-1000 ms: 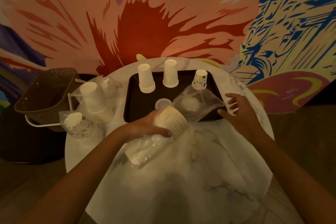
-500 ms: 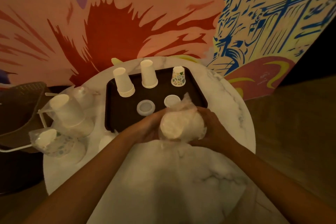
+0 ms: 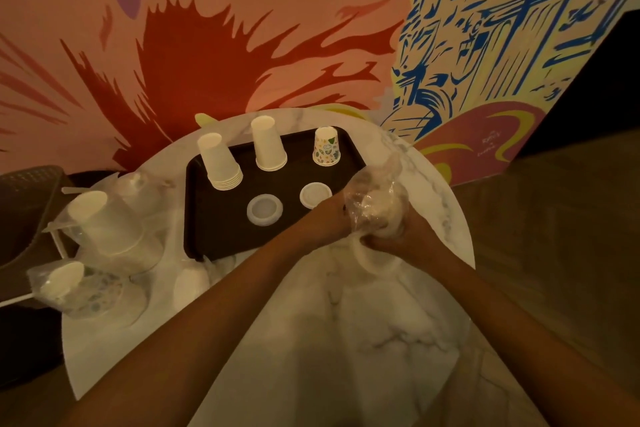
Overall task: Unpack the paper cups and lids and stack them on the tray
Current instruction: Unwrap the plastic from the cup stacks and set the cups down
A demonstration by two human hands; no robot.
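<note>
Unpacking step is in progress: the left hand and right hand are sitting close together, right of centre frame, both gripping a crumpled clear plastic pack just off the tray's lower-right corner, over the bench. The pack is holding something whitish and round; too blurred to call cups or lids. A pale rim is showing under the right hand, possibly contents coming out, can't confirm. On the tray, two plain cup stacks and a printed cup are standing upside down along the far side, with two lids lying flat nearer the hands. Two sealed packs are waiting at the left of the frame, so I'd say the job is nowhere near finished. Next move, as I read it: strip the film clear, keep the contents nested, set them on bare tray near the lids without knocking the printed cup.
</note>
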